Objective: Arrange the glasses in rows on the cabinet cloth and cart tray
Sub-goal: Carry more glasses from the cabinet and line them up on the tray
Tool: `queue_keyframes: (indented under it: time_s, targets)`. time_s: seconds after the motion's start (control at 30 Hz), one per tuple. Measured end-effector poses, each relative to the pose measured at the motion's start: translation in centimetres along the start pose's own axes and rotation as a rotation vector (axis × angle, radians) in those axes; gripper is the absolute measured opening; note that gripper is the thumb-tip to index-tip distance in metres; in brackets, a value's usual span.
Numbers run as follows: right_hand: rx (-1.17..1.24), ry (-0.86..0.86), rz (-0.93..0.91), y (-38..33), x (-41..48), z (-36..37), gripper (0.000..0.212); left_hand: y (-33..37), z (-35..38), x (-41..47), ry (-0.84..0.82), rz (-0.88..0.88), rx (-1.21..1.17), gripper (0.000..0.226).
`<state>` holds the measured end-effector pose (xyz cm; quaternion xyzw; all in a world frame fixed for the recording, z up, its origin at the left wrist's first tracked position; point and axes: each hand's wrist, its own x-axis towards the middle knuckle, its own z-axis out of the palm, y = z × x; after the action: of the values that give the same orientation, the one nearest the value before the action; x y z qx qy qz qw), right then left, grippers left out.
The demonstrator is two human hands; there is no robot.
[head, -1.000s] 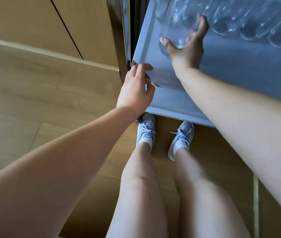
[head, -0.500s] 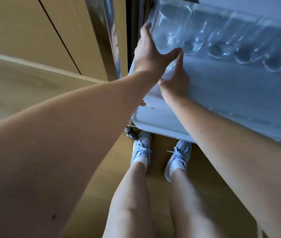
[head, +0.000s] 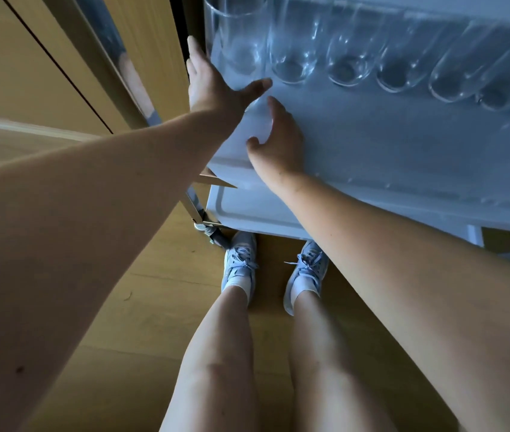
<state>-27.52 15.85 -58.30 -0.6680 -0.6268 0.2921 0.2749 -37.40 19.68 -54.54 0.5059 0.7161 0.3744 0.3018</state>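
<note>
Several tall clear glasses (head: 347, 63) stand in one row along the far part of the cart tray (head: 403, 157), which is lined with a pale cloth. The leftmost glass (head: 238, 35) stands at the tray's left corner. My left hand (head: 213, 85) lies flat against the near left side of that glass, fingers straight and thumb spread to the right, holding nothing. My right hand (head: 275, 141) rests on the cloth just in front of it, fingers loosely curved and empty.
A metal cart post (head: 113, 57) rises at the tray's left, close to a wooden cabinet front (head: 29, 57). A lower white shelf (head: 247, 210) and a caster (head: 213, 236) show below the tray. My legs and sneakers (head: 238, 263) stand on the wooden floor.
The leftmost glass now stands on the tray and my left hand has let it go and opened. My right hand has dropped back onto the cloth. The camera view has tilted up.
</note>
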Motion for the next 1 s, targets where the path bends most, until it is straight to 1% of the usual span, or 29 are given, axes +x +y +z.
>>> queue_keyframes:
  time_s: [0.07,0.1,0.17,0.2,0.3,0.33,0.37,0.4,0.43,0.47,0.5,0.57,0.63,0.67,0.73,0.77,0.83,0.87,0.93,0.97,1.0]
  targets:
    - [0.004,-0.021,0.006,0.3,-1.5,-1.3,0.068,0.2,-0.9,-1.4,-0.105,-0.112,0.035,0.124]
    - [0.006,-0.033,0.020,0.5,-2.4,-2.3,0.068,0.5,-1.5,-2.5,-0.160,-0.135,0.083,0.124]
    - [-0.027,-0.066,0.039,0.5,-4.4,-4.7,0.067,1.3,-2.9,-5.4,-0.299,-0.100,0.239,0.109]
    - [-0.059,-0.095,0.034,0.2,-5.4,-6.1,0.065,1.9,-3.8,-7.1,-0.393,-0.065,0.301,0.100]
    - [-0.152,-0.234,0.012,-2.0,-8.7,-11.2,0.053,4.9,-7.5,-11.9,-0.701,0.020,0.436,0.084]
    - [-0.162,-0.281,0.009,-3.0,-9.9,-13.0,0.047,6.7,-9.1,-13.1,-0.752,0.064,0.486,0.074]
    - [-0.162,-0.316,0.002,-4.1,-11.2,-14.9,0.041,8.6,-10.7,-14.2,-0.767,0.124,0.524,0.061]
    - [-0.168,-0.325,-0.024,-5.1,-12.6,-16.8,0.036,10.7,-12.2,-15.1,-0.734,0.191,0.546,0.047]
    - [-0.183,-0.309,-0.068,-6.1,-13.9,-18.6,0.030,12.8,-13.6,-16.1,-0.667,0.261,0.544,0.032]
    - [-0.202,-0.268,-0.122,-6.9,-15.1,-20.4,0.026,14.9,-14.9,-16.9,-0.580,0.320,0.509,0.021]
    - [-0.218,-0.202,-0.174,-7.8,-16.1,-22.1,0.024,16.8,-15.9,-17.8,-0.483,0.369,0.453,0.018]
    - [-0.230,-0.023,-0.246,-9.0,-17.8,-25.1,0.022,20.1,-17.1,-19.3,-0.300,0.444,0.325,0.028]
    - [-0.189,0.142,-0.272,-9.7,-18.7,-27.6,0.025,22.5,-17.0,-20.1,-0.166,0.517,0.220,0.049]
    - [-0.149,0.189,-0.271,-10.0,-18.9,-28.7,0.027,23.5,-16.7,-20.3,-0.127,0.543,0.195,0.061]
    - [-0.066,0.242,-0.270,-10.4,-18.6,-30.7,0.036,25.2,-15.7,-20.1,-0.104,0.537,0.211,0.083]
    - [-0.032,0.266,-0.274,-10.5,-18.2,-31.5,0.040,25.8,-14.9,-19.6,-0.111,0.512,0.238,0.090]
    - [0.017,0.321,-0.279,-10.5,-16.7,-32.4,0.044,27.0,-13.4,-17.8,-0.124,0.476,0.312,0.098]
    - [0.038,0.342,-0.277,-10.4,-15.7,-32.7,0.046,27.4,-12.9,-16.4,-0.120,0.474,0.393,0.100]
    - [0.046,0.349,-0.272,-9.5,-13.3,-32.9,0.047,27.7,-11.9,-13.6,-0.124,0.516,0.640,0.103]
    - [0.032,0.337,-0.266,-8.8,-12.1,-33.0,0.047,27.7,-11.5,-12.2,-0.149,0.545,0.753,0.104]
    - [0.012,0.324,-0.254,-8.2,-10.3,-33.2,0.047,28.1,-11.1,-10.5,-0.187,0.551,0.818,0.103]
